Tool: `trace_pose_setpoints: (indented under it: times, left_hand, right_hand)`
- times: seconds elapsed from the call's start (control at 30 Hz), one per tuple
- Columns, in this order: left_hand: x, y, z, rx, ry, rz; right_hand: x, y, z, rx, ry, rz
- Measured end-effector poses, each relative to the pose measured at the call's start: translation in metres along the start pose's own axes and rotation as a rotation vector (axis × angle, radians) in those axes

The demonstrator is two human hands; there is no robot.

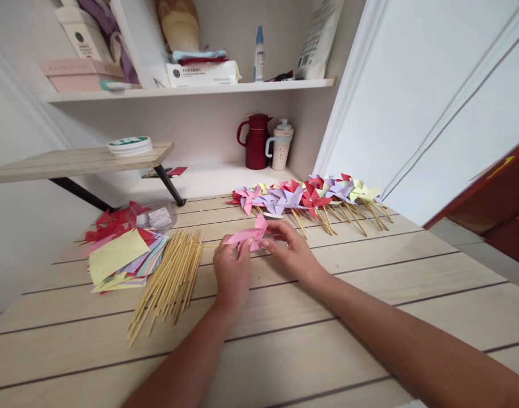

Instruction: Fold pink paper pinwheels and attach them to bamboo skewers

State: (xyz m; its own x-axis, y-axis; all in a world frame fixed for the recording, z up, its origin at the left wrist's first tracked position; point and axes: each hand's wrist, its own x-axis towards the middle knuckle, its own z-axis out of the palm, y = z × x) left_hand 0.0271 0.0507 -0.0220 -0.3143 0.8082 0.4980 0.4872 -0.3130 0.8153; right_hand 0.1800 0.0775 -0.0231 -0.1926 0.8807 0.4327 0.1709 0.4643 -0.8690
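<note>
The left hand [233,272] is closed on a pink pinwheel [246,236], its thumb pressed on the folded paper; the right hand [296,252] meets the pinwheel's other edge with thumb and fingers curled, though whether they pinch it or merely touch it I cannot tell at this blur; a thin stick [210,246] juts out left of the left hand; further left lies a loose bundle of wooden sticks [169,283], with a stack of coloured paper sheets [117,256] beyond it; ahead of the right hand, many-coloured pinwheels [285,199] lie in a row on the plank tabletop [310,351].
</note>
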Motion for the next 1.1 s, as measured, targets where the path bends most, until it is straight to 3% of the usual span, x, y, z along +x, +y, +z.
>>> trace_pose_setpoints:
  times: [0.17,0.33,0.67,0.87,1.1]
  left_hand:
    - [-0.003,0.005,-0.003,0.249,0.021,0.339]
    - [-0.011,0.014,-0.002,0.394,-0.054,0.569]
    - [-0.012,0.009,0.0,0.495,-0.226,0.452]
    - [-0.012,0.008,0.002,0.593,-0.355,0.374]
    - [-0.011,0.005,0.004,0.59,-0.371,0.343]
  right_hand:
    - [-0.004,-0.007,0.004,-0.261,0.028,-0.273]
    - [-0.01,-0.014,0.007,-0.375,-0.006,-0.35]
    - [-0.01,-0.007,0.008,-0.395,0.006,-0.252]
    - [-0.012,0.001,0.012,-0.456,-0.086,-0.209]
    - [-0.011,0.002,0.016,-0.368,-0.049,-0.141]
